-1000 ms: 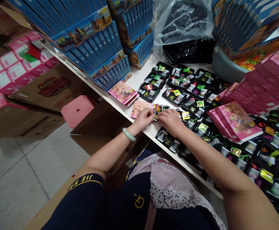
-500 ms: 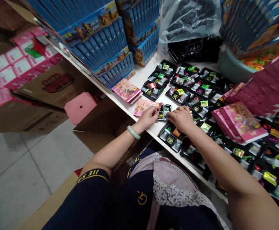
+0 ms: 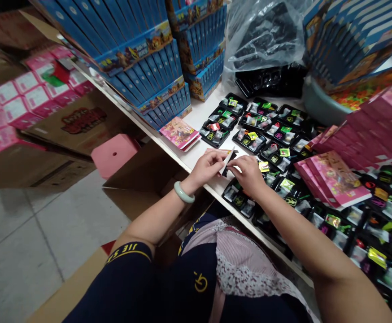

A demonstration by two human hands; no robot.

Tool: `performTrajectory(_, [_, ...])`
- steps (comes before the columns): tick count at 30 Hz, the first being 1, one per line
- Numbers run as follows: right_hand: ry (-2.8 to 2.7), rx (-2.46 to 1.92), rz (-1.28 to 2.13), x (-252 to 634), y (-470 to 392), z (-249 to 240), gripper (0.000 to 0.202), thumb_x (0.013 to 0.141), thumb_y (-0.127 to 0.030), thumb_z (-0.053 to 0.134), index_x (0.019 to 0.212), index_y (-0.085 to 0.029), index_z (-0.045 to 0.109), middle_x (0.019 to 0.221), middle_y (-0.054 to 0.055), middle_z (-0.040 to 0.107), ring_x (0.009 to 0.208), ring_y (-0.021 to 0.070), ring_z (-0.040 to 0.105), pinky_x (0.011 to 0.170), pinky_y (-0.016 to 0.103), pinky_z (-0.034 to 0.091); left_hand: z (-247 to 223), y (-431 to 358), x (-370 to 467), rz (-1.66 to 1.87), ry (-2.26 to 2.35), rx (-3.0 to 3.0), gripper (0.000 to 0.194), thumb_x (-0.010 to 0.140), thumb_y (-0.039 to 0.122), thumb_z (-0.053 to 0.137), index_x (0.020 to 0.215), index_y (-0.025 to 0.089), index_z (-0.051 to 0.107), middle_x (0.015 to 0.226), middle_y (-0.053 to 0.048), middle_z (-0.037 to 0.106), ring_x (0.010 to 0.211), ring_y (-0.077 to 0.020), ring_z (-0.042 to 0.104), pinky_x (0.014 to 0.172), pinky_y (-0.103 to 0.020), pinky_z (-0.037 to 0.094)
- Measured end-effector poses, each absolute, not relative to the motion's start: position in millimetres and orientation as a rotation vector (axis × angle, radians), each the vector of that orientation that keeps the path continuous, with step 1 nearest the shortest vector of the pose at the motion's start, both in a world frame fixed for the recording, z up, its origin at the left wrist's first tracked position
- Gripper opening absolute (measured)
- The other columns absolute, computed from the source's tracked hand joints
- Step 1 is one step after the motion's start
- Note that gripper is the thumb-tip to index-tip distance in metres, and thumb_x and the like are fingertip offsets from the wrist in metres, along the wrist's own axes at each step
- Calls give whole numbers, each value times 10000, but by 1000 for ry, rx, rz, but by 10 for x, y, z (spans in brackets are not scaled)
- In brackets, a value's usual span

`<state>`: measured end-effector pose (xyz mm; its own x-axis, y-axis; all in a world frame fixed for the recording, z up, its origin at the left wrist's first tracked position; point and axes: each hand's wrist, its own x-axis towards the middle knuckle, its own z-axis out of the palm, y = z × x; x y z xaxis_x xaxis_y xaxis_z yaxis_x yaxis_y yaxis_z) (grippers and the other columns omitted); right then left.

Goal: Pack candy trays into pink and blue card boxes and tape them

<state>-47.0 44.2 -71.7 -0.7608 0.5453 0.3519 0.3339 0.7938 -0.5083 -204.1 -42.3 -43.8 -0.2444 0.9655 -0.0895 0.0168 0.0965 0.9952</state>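
Note:
Near the table's front edge, my left hand (image 3: 209, 168) is closed on a pink box (image 3: 228, 160), whose pale flap stands up beside the fingers. My right hand (image 3: 248, 172) pinches the end of a black tray (image 3: 225, 170) at the box's opening; most of that tray is hidden by the hands and the flap. Left of them, two pink boxes (image 3: 180, 133) lie stacked at the table edge. Behind and to the right lie rows of filled black trays (image 3: 250, 138) with small bright packets and clear bags.
Stacks of blue boxes (image 3: 145, 89) rise at the back left. A clear bag of black trays (image 3: 266, 40), a grey tub (image 3: 324, 101) and piled pink boxes (image 3: 374, 121) stand behind and right. A pink stool (image 3: 115, 154) and cartons (image 3: 71, 130) are at left.
The black tray has been lifted off the table and now meets the pink box between my hands. The box has tilted up, and my right hand has moved closer to my left.

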Motion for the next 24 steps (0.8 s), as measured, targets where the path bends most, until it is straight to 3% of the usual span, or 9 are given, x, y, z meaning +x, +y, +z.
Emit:
performTrajectory(3, [-2376, -464, 519, -456, 365, -523, 143, 954, -250, 550, 939, -227, 691, 874, 23, 744, 858, 198, 599, 824, 354, 365, -120, -528, -2104, 1328, 1402, 1175, 187, 808, 260, 599, 704, 156, 483, 1124, -110, 678, 827, -164, 646, 564, -223, 504])
performTrajectory(6, [-2356, -307, 409, -598, 298, -385, 174, 961, -241, 540, 1076, -230, 669, 1025, 39, 742, 961, 211, 580, 881, 370, 362, 172, -617, -2289, 1338, 1449, 1520, 146, 846, 228, 569, 726, 160, 523, 1003, -92, 699, 901, -171, 643, 709, -267, 517])
performTrajectory(9, [-2488, -290, 357, -971, 257, -389, 289, 969, -271, 504, 1217, -184, 624, 1205, 107, 677, 1092, 260, 526, 918, 403, 355, 306, -626, -2626, 1217, 1594, 1879, 85, 860, 192, 530, 862, 165, 611, 895, -55, 687, 796, -139, 613, 728, -274, 487])
performTrajectory(13, [-2767, -448, 436, -1600, 212, -527, 424, 955, -323, 491, 1337, -146, 539, 1398, 151, 532, 1182, 319, 456, 939, 446, 358, 78, -528, -3172, 1044, 1768, 1969, 181, 841, 175, 512, 960, 164, 649, 793, -21, 656, 705, -126, 564, 682, -258, 451])
performTrajectory(18, [-2911, -535, 561, -2067, 130, -568, 547, 946, -339, 496, 1458, -172, 399, 1516, 128, 404, 1233, 348, 421, 950, 484, 374, -382, -504, -3647, 982, 1952, 1782, 178, 845, 242, 502, 910, 147, 637, 919, -58, 684, 780, -153, 599, 727, -284, 475])
performTrajectory(21, [-2908, -571, 631, -1941, 76, -499, 495, 946, -298, 511, 1423, -180, 453, 1500, 122, 428, 1238, 335, 436, 969, 485, 371, -398, -573, -3706, 956, 1979, 1804, 176, 861, 297, 520, 910, 161, 620, 982, -71, 679, 863, -183, 615, 785, -323, 492])
performTrajectory(24, [-2857, -451, 770, -1481, 54, -485, 405, 955, -324, 528, 1344, -213, 539, 1440, 98, 505, 1236, 289, 465, 996, 462, 364, -254, -502, -3526, 1067, 1996, 1966, 244, 841, 346, 615, 1030, 194, 592, 1040, -64, 652, 947, -206, 600, 839, -356, 496])
